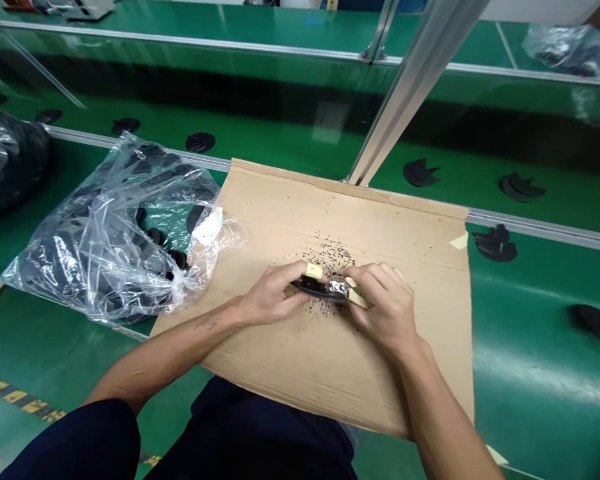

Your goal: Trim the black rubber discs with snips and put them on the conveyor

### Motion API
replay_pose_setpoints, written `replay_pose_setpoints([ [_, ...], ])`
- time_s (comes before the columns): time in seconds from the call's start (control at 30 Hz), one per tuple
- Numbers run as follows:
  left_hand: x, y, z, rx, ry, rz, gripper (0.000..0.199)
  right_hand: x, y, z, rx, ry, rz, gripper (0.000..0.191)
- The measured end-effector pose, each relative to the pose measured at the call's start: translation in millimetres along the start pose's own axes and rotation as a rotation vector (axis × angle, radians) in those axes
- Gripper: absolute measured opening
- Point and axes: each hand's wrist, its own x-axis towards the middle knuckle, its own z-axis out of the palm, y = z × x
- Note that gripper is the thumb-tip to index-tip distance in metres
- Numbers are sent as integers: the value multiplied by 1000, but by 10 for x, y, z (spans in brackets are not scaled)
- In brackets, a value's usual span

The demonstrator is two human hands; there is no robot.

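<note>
Over a cardboard sheet point(290, 360), my left hand point(273, 293) grips a dark, curved plastic part point(320, 291) by its left side. Pale yellow tape wraps the thumb of that hand. My right hand point(387, 303) is closed around small pliers point(339, 287) with a shiny metal head and what look like pale yellow handles. The head of the pliers meets the right side of the plastic part; whether the jaws are closed on it I cannot tell. Tiny black scraps point(333, 253) lie scattered on the cardboard around both hands.
A clear plastic bag point(105, 233) of black parts overlaps the cardboard's left edge. Another filled bag point(10, 160) sits farther left. Along the green conveyor belt point(290, 143) lie several black parts point(420, 173). A metal post point(405, 93) rises behind the cardboard.
</note>
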Motion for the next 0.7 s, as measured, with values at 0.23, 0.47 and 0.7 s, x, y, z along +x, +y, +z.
replay_pose_setpoints([
  [0.23, -25, -16, 3, 14, -12, -4, 23, -12, -12, 9, -59, -3, 2, 14],
  [0.47, -24, -47, 34, 67, 26, 136, 26, -28, -16, -15, -68, -18, 2, 18],
  [0.7, -29, -78, 30, 54, 4, 161, 34, -47, -42, 2, -23, -19, 40, 19],
])
